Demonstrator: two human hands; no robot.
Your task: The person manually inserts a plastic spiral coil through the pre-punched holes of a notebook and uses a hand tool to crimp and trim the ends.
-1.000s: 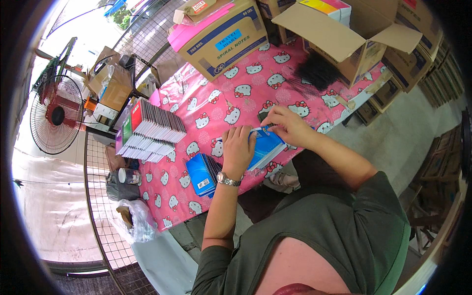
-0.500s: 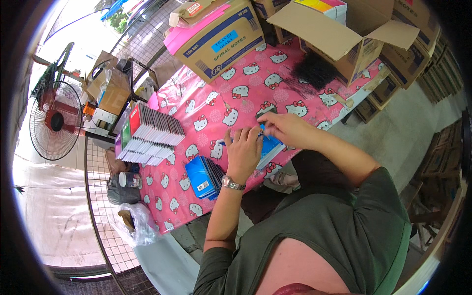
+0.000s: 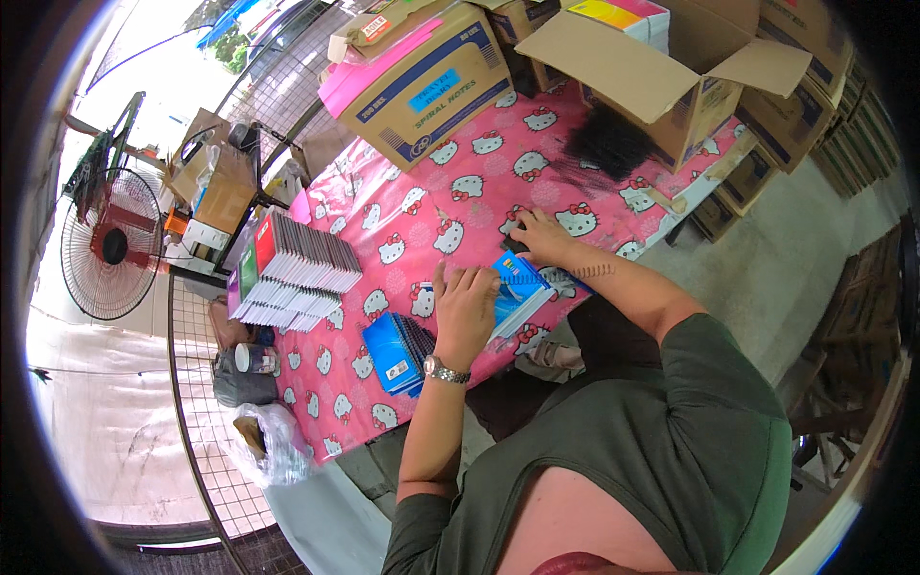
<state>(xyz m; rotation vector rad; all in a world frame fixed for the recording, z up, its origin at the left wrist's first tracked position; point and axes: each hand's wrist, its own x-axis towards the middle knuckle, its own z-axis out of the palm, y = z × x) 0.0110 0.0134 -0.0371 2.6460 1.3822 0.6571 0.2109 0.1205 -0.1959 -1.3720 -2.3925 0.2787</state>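
Observation:
My left hand [image 3: 466, 309] rests at the left edge of a blue-covered notebook [image 3: 516, 299], lying on what looks like several more, its fingers curled closed on that edge. A black spiral coil [image 3: 580, 273] runs along the notebook's top edge and sticks out to the right, across my right forearm. Just beyond the notebook, my right hand [image 3: 542, 238] is down on the table with fingers bent around a small dark thing, mostly hidden under them. To the left of my left hand lies a stack of blue spiral notebooks [image 3: 391, 353], coils toward the right.
A pink patterned cloth [image 3: 393, 216] covers the table. Tall notebook stacks [image 3: 292, 273] stand at the left. A heap of black coils [image 3: 609, 144] lies near an open carton [image 3: 661, 86]; a closed carton [image 3: 431, 91] stands farther back. A fan [image 3: 113, 244] is at far left.
My right hand has left the notebook's coil edge and moved onto the dark thing on the table. The coil's loose length now shows at the right. My left hand has shifted slightly, staying by the notebook.

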